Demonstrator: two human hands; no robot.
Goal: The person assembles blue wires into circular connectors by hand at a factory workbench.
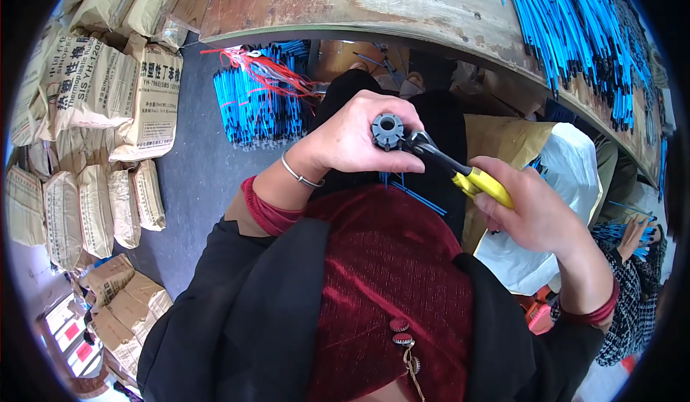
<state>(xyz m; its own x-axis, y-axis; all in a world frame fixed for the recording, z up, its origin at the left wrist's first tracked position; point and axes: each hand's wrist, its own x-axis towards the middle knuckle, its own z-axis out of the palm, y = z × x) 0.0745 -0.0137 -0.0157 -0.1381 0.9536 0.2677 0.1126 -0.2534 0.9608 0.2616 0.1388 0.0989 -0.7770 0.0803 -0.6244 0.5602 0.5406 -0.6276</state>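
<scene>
My left hand (356,137) is closed around a small dark grey round part (388,130) with a hole in its middle, held up in front of my chest. My right hand (535,211) grips the yellow handles of a pair of pliers (460,173). The metal jaws of the pliers touch the right side of the round part. A thin silver bangle sits on my left wrist. Below the hands a few loose blue strands (413,193) lie on my dark lap.
A worn wooden table (402,3) curves across the top, with many blue cable pieces (575,28) piled at its right. A bundle of blue cables (255,104) with red strings lies on the floor. Tan sacks (100,114) are stacked left. Another person's patterned sleeve (636,294) is at right.
</scene>
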